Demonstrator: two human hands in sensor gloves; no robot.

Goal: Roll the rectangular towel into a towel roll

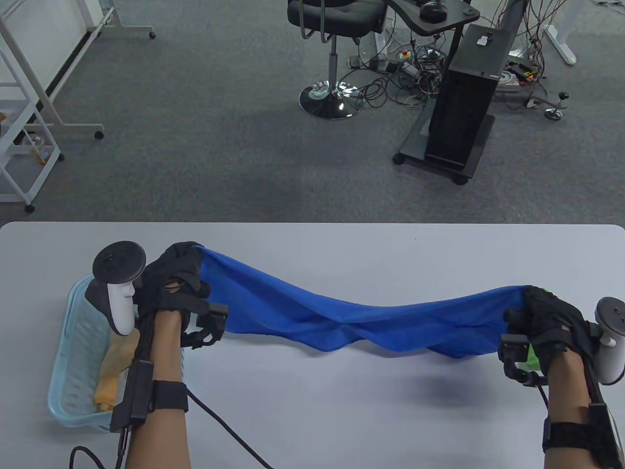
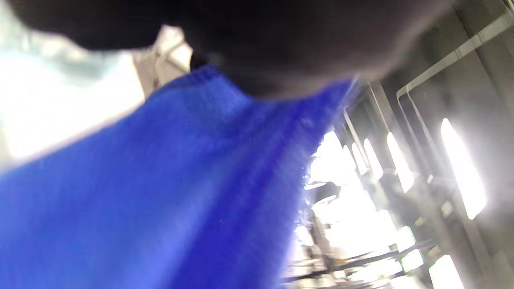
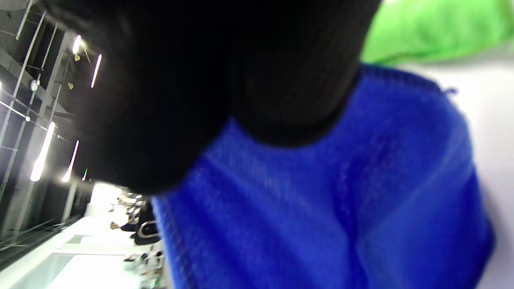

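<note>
While both hands work above the pale tabletop (image 1: 342, 415) in the table view, one blue towel (image 1: 342, 317) hangs stretched between them. The left hand (image 1: 176, 283) clamps its grip on the towel's left end, fingers curled round the bunched cloth, and the right hand (image 1: 552, 317) does the same at the right end. One light blue plastic basket (image 1: 73, 361) sits on the tabletop's left side, partly under the left forearm, with tan and orange cloth (image 1: 112, 371) in it. A bit of green cloth (image 1: 533, 359) shows just under the right hand. Beyond the tabletop on the grey carpet stand one black chair (image 1: 332, 29), one black computer tower (image 1: 468, 97) on a wheeled stand, a tangle of cables (image 1: 400, 83) and white metal racks (image 1: 24, 122). The towel sags and twists in its middle, with folds crossing there, lifted off the tabletop and casting a shadow below.

Seen from the left wrist view, blurred blue towel fills the lower left, its hemmed edge running up into the dark glove at the top; ceiling lights (image 2: 461, 168) glare on the right.

From the right wrist view, the black glove covers the upper left and closes on the towel's stitched edge, the blue weave filling the lower right. The green cloth sits at the top right corner.
</note>
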